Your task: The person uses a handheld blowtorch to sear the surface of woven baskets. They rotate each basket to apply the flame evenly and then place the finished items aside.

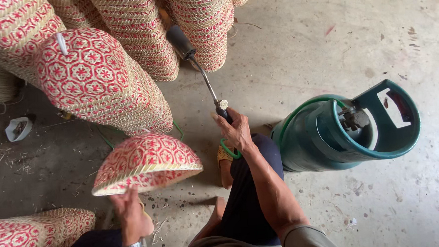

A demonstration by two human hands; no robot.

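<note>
My left hand (130,213) holds a red-and-cream woven basket (146,161) by its rim, turned bottom-up above the floor. My right hand (236,131) grips the handle of a gas torch (202,72), whose metal tube and dark nozzle point up toward the stacked baskets. A green hose (229,150) loops below that hand. A teal gas cylinder (342,129) lies on its side just right of my right arm.
Tall stacks of the same red-patterned woven baskets (102,79) fill the upper left, with another stack (33,238) at the bottom left. My legs in dark trousers (248,192) stretch over the grey concrete floor (355,31). A small white scrap (18,129) lies at the left.
</note>
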